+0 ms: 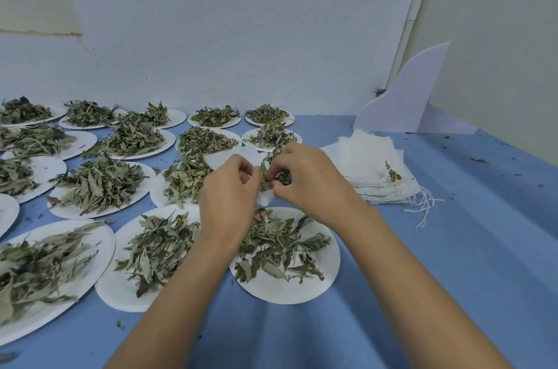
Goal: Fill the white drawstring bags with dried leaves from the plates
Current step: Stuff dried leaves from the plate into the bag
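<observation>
- The fingers (279, 171) of the right hand (305, 178) are pinched together on a tuft of dried leaves (265, 177), poking it down into a white drawstring bag (265, 199).
- At nine o'clock of the tuft, the left hand (226, 193) curls its fingers on the bag's rim; the exact grip is mostly hidden.
- The bag hangs just above the near plate (287, 290), at its twelve o'clock.
- Judged step: stuffing under way, with little of the bag showing.
- Next: let the tuft go inside and take another pinch from the plate at six o'clock, keeping the mouth open.
- The stack of spare bags (371, 169) lies at two o'clock on the table (453, 247).

Makeshift workroom; blue-covered table (453, 247); bare wall (241, 36); rows of leaf-heaped plates (287, 293)
</observation>
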Tool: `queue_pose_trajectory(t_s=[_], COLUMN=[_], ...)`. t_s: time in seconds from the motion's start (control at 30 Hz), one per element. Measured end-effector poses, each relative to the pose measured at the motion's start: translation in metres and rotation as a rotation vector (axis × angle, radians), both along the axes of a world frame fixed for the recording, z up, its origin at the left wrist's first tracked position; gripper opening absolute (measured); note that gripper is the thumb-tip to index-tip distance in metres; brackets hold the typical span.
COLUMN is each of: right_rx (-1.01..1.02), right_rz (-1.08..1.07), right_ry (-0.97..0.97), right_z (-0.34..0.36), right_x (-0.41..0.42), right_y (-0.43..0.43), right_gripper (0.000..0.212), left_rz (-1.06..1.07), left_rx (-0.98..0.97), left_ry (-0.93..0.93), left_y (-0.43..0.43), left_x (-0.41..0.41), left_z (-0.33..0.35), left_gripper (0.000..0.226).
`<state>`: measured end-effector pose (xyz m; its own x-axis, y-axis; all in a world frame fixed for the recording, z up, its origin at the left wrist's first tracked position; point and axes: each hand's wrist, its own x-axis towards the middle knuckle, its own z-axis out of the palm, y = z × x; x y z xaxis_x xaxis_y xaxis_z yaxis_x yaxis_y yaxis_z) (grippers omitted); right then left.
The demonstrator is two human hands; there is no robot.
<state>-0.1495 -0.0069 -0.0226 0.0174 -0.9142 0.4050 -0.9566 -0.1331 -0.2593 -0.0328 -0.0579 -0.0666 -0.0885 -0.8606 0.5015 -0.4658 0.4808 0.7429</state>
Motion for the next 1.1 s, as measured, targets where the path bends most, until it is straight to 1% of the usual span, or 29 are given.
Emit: queue_pose_trajectory(t_s=[0.1,0.13,0.17,0.2,0.3,0.37,0.43,0.5,0.53,0.6,0.7,0.8,0.93,1.03,1.07,1.1], right_rx=[-0.004,-0.020,-0.040,-0.061,-0.102,-0.062,0.028,0.114,0.135,0.139,0.079,0.001,-0.042,-0.066,-0.055,-0.032], right_rz=[-0.043,-0.076,-0.118,-0.162,-0.252,-0.226,-0.153,-0.088,-0.058,-0.021,-0.042,-0.097,-0.141,-0.147,-0.152,-0.157], right_ry=[0.065,0.041,-0.030,-0.149,-0.607,-0.932,-1.213,-1.380,-1.403,-1.350,-1.306,-1.301,-1.147,-1.072,-1.059,-1.090], right_z=[-0.001,-0.002,-0.004,-0.005,-0.008,-0.009,-0.006,-0.004,-0.004,-0.004,-0.006,-0.010,-0.016,-0.018,-0.017,-0.017], right_x=[0.002,0.002,0.002,0.002,-0.001,-0.005,-0.007,-0.008,-0.009,-0.010,-0.007,-0.001,0.001,0.002,0.003,0.003], right_y=[-0.002,-0.003,-0.003,-0.003,-0.004,-0.004,-0.003,-0.003,-0.003,-0.004,-0.004,-0.005,-0.009,-0.010,-0.010,-0.011], right_gripper=[0.016,0.016,0.017,0.016,0.009,0.006,0.007,0.012,0.015,0.020,0.018,0.014,0.011,0.003,0.006,0.014], left_rz=[-0.058,-0.090,-0.126,-0.162,-0.280,-0.367,-0.407,-0.435,-0.452,-0.479,-0.508,-0.469,-0.410,-0.407,-0.397,-0.384], left_rx=[0.020,0.037,0.060,0.091,0.247,0.357,0.423,0.483,0.513,0.565,0.608,0.577,0.544,0.549,0.547,0.547], left_ry=[0.027,0.044,0.077,0.120,0.270,0.384,0.454,0.514,0.543,0.600,0.664,0.634,0.609,0.633,0.640,0.650], left_y=[0.004,0.005,0.006,0.007,0.005,0.005,0.005,0.003,0.002,0.001,0.001,-0.001,-0.002,-0.001,0.000,0.000], left_x=[-0.007,-0.009,-0.010,-0.011,-0.013,-0.013,-0.012,-0.011,-0.011,-0.010,-0.010,-0.012,-0.013,-0.015,-0.015,-0.015], left_z=[0.004,0.004,0.005,0.005,0.004,0.004,0.004,0.004,0.004,0.004,0.003,0.002,0.002,0.001,0.001,0.001], left_gripper=[0.012,0.008,0.005,0.003,0.004,0.007,0.006,0.003,0.003,0.006,0.011,0.013,0.011,0.009,0.008,0.006])
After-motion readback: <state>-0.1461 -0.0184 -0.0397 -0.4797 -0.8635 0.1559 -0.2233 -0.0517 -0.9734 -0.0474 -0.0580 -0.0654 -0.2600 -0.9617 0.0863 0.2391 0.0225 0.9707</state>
